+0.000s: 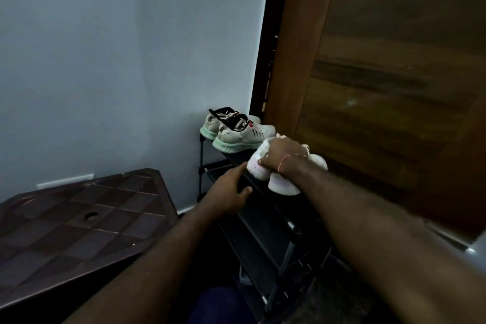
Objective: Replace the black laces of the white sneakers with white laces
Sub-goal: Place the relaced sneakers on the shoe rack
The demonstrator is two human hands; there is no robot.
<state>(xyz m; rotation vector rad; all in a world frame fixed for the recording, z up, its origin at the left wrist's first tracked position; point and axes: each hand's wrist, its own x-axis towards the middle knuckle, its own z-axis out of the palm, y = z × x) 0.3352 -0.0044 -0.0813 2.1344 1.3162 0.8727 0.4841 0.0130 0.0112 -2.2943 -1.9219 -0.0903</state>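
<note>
A pair of white sneakers sits on the top shelf of a black shoe rack, heels toward me. My right hand lies over the pair, fingers curled round the heel openings and gripping them. My left hand rests on the rack's front edge just left of the sneakers, thumb and fingers relaxed. The hand hides the sneakers' laces.
A second pair of off-white sneakers with mint soles stands farther back on the same shelf. A brown wooden door runs along the right. A dark brown plastic table is at the left, a grey wall behind.
</note>
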